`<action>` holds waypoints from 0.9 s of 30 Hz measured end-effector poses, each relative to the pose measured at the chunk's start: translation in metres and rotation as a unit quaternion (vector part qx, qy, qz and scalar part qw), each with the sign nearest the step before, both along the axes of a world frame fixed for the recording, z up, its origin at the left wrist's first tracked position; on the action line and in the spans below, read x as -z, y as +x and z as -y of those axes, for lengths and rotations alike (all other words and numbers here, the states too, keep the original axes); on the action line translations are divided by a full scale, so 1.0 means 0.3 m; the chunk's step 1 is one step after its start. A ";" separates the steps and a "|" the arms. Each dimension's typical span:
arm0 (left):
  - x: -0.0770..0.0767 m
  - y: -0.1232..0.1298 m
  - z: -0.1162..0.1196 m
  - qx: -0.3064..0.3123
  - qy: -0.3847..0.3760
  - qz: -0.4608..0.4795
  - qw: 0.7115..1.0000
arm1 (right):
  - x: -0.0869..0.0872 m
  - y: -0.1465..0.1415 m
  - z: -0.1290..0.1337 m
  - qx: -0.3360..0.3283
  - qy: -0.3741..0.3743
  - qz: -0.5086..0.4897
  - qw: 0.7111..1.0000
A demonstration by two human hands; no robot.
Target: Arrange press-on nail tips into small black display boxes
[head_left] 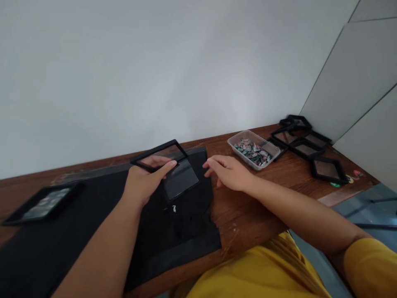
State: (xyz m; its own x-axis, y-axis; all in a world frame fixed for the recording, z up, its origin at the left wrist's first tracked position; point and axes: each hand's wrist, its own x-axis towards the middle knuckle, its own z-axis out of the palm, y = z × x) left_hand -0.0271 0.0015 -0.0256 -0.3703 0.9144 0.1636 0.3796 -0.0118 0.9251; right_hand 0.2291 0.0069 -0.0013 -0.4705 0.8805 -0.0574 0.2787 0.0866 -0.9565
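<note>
My left hand point(145, 176) grips a black picture frame point(161, 145) by its near edge, thumb on top and fingers seen through its clear window. The frame is tilted above a black mat point(186, 219). Just below it, a dark-edged clear panel point(181, 180) lies on the mat; whether it is joined to the frame I cannot tell. My right hand point(229, 171) hovers right of the panel, fingers loosely bent and apart, with nothing visible in them. Small white scraps point(174, 208) rest on the mat near the panel.
A clear plastic tub point(260, 166) of colourful small pieces point(252, 152) stands right of my right hand. Several black frames point(307, 148) are piled at the table's right end. Another frame point(46, 203) lies at the left. A white wall point(155, 74) borders the wooden table point(245, 211).
</note>
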 end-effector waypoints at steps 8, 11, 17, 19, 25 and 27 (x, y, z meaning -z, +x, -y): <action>0.038 -0.001 -0.009 0.008 0.000 -0.072 0.997 | -0.114 0.203 -0.135 0.188 0.267 0.080 0.942; 0.045 0.001 -0.006 0.031 -0.016 -0.096 0.995 | -0.118 0.283 -0.201 0.249 0.264 0.251 0.897; 0.060 -0.032 -0.016 0.063 -0.056 -0.135 0.987 | -0.054 0.311 -0.230 0.103 0.220 0.404 0.882; 0.069 -0.049 -0.022 0.055 -0.058 -0.134 0.988 | -0.040 0.304 -0.223 0.066 0.225 0.414 0.880; 0.092 -0.076 -0.032 0.010 -0.057 -0.070 0.996 | -0.040 0.286 -0.202 0.045 0.228 0.427 0.874; 0.098 -0.079 -0.032 0.021 -0.045 -0.092 0.995 | -0.041 0.282 -0.201 0.056 0.223 0.437 0.870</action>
State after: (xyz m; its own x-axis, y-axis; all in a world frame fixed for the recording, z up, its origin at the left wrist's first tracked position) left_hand -0.0507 0.0110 -0.0549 -0.3022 0.9427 0.1412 0.5430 0.0485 0.8383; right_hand 0.3136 0.0672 0.0109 -0.3278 0.9447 0.0092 0.9131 0.3193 -0.2535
